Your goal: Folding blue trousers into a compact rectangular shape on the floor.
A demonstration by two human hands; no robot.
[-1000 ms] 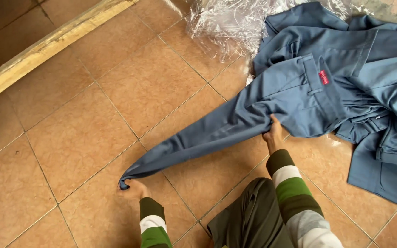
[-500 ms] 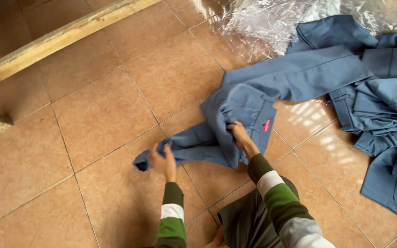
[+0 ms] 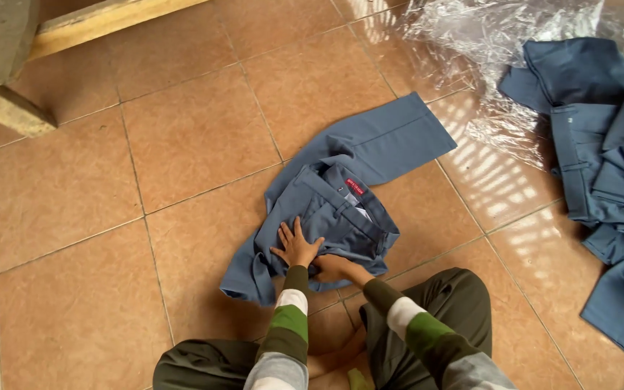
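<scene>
Red label (image 3: 355,185) inside trousers' (image 3: 341,209) waistband

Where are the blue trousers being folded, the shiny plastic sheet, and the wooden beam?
blue trousers (image 3: 391,141), head view, on the flat leg.
plastic sheet (image 3: 485,36), head view, on its crinkled middle.
wooden beam (image 3: 102,20), head view, on its long top face.
</scene>
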